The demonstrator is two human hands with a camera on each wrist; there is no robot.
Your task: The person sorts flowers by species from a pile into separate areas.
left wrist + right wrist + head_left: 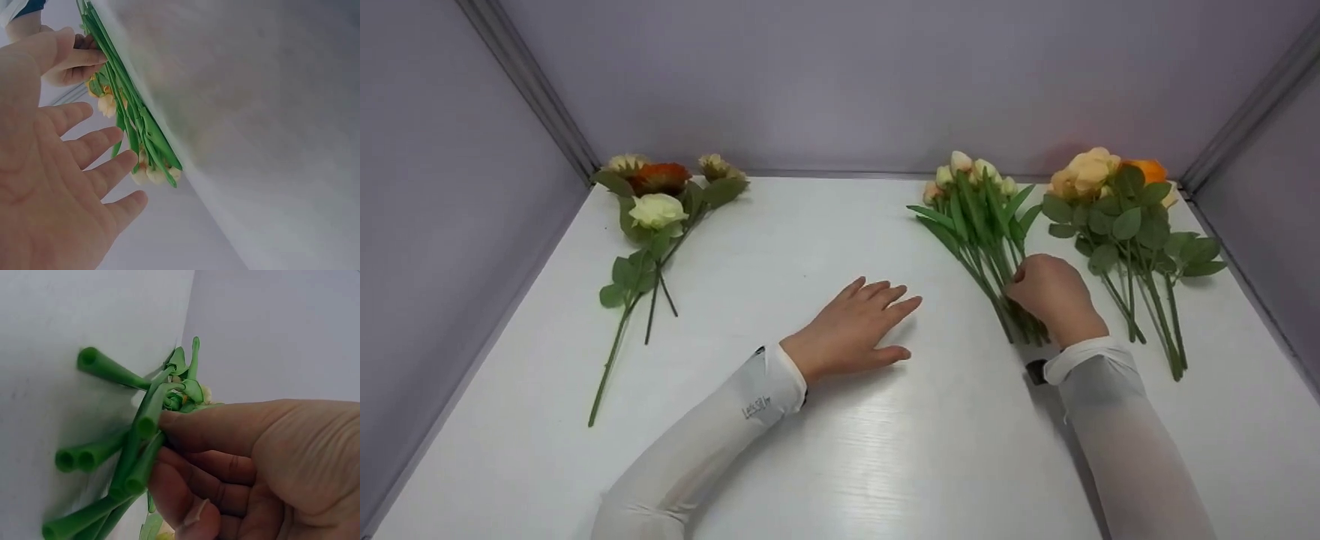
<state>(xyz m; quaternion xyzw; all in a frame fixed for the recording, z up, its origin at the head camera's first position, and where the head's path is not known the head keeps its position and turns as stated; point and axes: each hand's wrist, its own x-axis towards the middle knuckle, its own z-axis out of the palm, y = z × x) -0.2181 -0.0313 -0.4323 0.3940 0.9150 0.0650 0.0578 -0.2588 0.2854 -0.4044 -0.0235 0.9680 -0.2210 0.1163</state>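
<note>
A bunch of tulips (969,214) with pale heads and long green leaves lies right of the middle, heads toward the back wall. At its stems, my right hand (1054,294) pinches a green tulip stem (143,469) between thumb and fingers, as the right wrist view shows up close. Several other hollow stem ends (66,460) spread beside it over the white surface. My left hand (851,330) reaches over the middle of the table, fingers straight and spread, holding nothing. In the left wrist view its palm (56,174) faces the camera, with the tulips beyond the fingertips.
On the left of the white table (780,247) lie a pale rose (658,211), a rust-red flower (661,178) and small cream flowers (715,166). Peach roses (1089,171) and an orange flower (1147,171) lie at the right. Panel walls (840,82) enclose the back and sides.
</note>
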